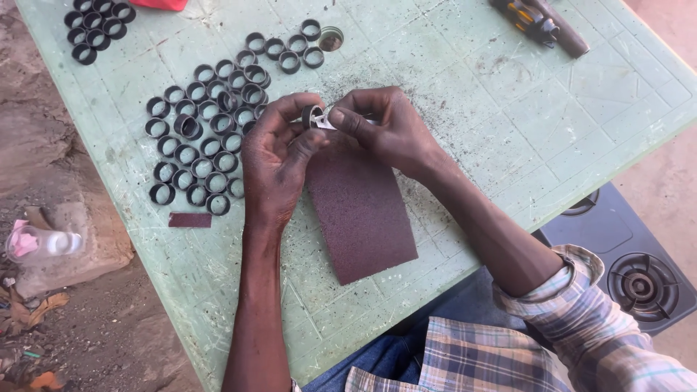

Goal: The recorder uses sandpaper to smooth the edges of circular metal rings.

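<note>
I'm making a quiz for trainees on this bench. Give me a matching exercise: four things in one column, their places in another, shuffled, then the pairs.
Things:
1. sandpaper sheet
2. small sandpaper strip
3. screwdriver
4. black ring being worked

Places:
A. far right corner of the green table
B. pinched between the fingers of left hand and right hand
C. flat on the table under both hands
D. just below the big cluster of rings

Pairs: 1-C, 2-D, 3-A, 4-B

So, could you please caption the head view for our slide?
Both hands hold a small black ring above brown sandpaper.
</note>
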